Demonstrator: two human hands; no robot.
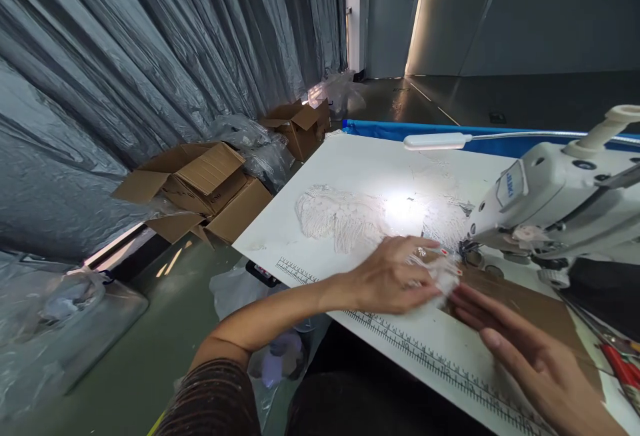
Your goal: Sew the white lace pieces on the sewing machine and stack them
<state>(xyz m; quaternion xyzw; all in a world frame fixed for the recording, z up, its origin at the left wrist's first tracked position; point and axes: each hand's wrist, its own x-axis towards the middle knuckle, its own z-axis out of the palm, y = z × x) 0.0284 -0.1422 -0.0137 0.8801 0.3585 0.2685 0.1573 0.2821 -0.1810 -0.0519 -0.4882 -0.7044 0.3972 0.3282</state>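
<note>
1. At the far left, a grey plastic curtain (150, 43) hangs behind open cardboard boxes (200, 186) on the floor, well apart from your work.
2. The white counter (360, 163) carries a printed ruler (400, 339) along its near edge and a pile of clear plastic wrap (340, 216) further back.
3. Your left hand (395, 279) lies palm down on a small white piece of fabric (443, 283), fingers spread flat and pressing it to the counter; it pinches nothing.
4. The fabric sits just in front of the needle of the sewing machine (555, 203), under the lit lamp (435, 141).
5. Your right hand (540, 363) rests flat on a brown sheet of cardboard (525, 303), fingers straight and together, tips just beside the fabric.
6. At the far right edge lies a red-handled tool (620, 366).
</note>
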